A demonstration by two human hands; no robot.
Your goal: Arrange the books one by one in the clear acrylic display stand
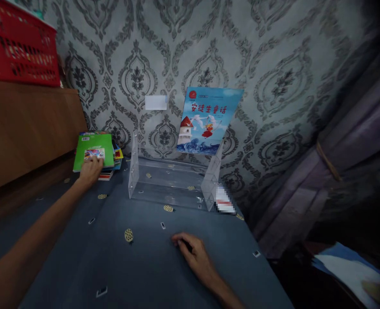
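Hands well apart. Left hand (92, 168) rests on green book (95, 145), topmost of pile (118, 160); whether fingers grip, cannot tell. Right hand (194, 256), loosely curled over table (145, 268), holds nothing visible. Apparent step: handling green book; lifting would call for fingertips beneath edge. Beyond right hand: clear rack (133, 174) bearing blue book (211, 122), titled 安徒生童话. Beyond left hand: barcode (85, 138), digits illegible.
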